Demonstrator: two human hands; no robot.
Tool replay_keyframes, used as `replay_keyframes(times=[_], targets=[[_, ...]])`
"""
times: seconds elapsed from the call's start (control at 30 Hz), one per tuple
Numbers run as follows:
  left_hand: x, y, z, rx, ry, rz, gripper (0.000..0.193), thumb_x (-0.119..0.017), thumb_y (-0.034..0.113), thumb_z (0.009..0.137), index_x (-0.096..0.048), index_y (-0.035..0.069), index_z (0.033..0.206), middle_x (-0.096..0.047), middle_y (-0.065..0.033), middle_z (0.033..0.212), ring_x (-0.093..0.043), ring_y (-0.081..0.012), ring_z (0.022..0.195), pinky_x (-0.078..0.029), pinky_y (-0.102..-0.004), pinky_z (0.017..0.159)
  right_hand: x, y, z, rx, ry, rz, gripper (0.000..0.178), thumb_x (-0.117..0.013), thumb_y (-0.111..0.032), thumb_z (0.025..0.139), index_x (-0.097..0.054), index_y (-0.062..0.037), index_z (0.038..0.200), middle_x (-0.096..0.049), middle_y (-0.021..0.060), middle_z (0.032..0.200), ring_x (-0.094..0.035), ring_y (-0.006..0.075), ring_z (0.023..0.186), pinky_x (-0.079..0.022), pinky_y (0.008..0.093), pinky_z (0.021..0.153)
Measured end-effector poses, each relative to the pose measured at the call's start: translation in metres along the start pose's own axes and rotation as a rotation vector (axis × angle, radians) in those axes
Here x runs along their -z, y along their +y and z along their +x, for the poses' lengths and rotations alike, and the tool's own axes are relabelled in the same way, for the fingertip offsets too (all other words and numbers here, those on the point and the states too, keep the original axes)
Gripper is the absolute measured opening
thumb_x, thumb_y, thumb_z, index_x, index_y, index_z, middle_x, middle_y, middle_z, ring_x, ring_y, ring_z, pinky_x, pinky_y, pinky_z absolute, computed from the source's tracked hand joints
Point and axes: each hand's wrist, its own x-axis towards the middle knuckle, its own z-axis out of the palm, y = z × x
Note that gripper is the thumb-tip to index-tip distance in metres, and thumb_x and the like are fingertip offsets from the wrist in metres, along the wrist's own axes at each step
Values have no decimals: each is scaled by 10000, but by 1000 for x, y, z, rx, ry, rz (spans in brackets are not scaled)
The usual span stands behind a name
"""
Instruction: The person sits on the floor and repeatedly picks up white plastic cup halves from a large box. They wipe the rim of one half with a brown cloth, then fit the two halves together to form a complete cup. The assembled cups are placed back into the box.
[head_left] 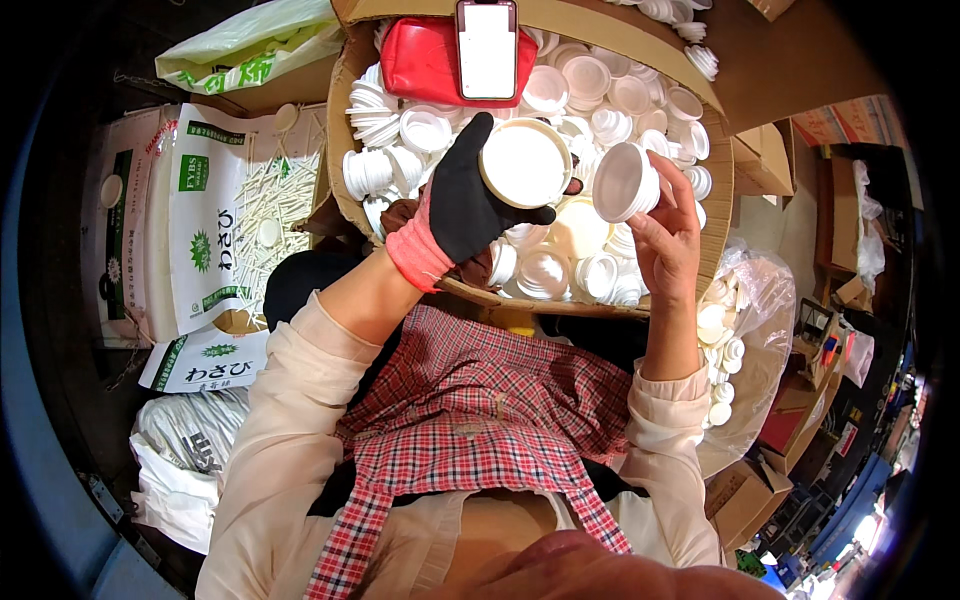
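My left hand (pixel 464 198), in a black glove with a coral-red cuff, is closed around a round cream-white lid (pixel 525 163) with a raised rim. Bare, my right hand (pixel 667 228) grips a white stepped plastic cap (pixel 622 183) by its ridged back, its round face tilted to the left. The two pieces are apart, side by side over a cardboard box (pixel 722 200) heaped with white plastic caps (pixel 545 272). Among those caps, between my hands, a flat cream disc (pixel 580 229) shows.
A red pouch (pixel 420 62) and a phone (pixel 487 50) with a lit screen rest at the box's far side. To the left, printed white sacking (pixel 212 180) lies beside many thin white sticks (pixel 282 190). A clear bag (pixel 765 310) of white pieces is at right.
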Motion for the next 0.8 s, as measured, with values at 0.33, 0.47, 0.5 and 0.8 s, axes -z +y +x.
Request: replay_keyframes(times=[0.33, 0.47, 0.5, 0.8], targets=[[9, 21, 7, -138, 152, 230, 619, -858, 289, 674, -596, -11, 1149, -675, -124, 1088, -655, -198, 992, -513, -321, 872, -3, -2, -1, 25, -22, 27, 668, -727, -14, 705, -473, -31, 1323, -502, 130, 1297, -473, 243, 1211, -419, 368, 1003], [11, 14, 7, -295, 125, 439, 629, -838, 286, 703, -567, -21, 1181, -678, -114, 1083, -659, -200, 987, -516, -316, 875, -11, -9, -1, -32, -5, 159, 677, -722, -31, 718, -452, -37, 1338, -507, 139, 1292, -503, 254, 1192, -438, 379, 993], [11, 16, 8, -301, 120, 439, 624, -830, 279, 714, -560, -22, 1189, -675, -116, 1091, -657, -202, 994, -516, -316, 877, -10, -9, -1, -28, -3, 155, 680, -724, -31, 715, -451, -37, 1337, -508, 139, 1291, -508, 255, 1187, -442, 380, 990], [-1, 16, 6, 405, 93, -1181, 576, -658, 219, 852, -445, -29, 1326, -588, -167, 1241, -559, -256, 1174, -417, -371, 1032, -2, -1, -2, 36, -70, 25, 691, -748, -30, 676, -472, -39, 1309, -515, 126, 1270, -491, 239, 1195, -444, 370, 976]])
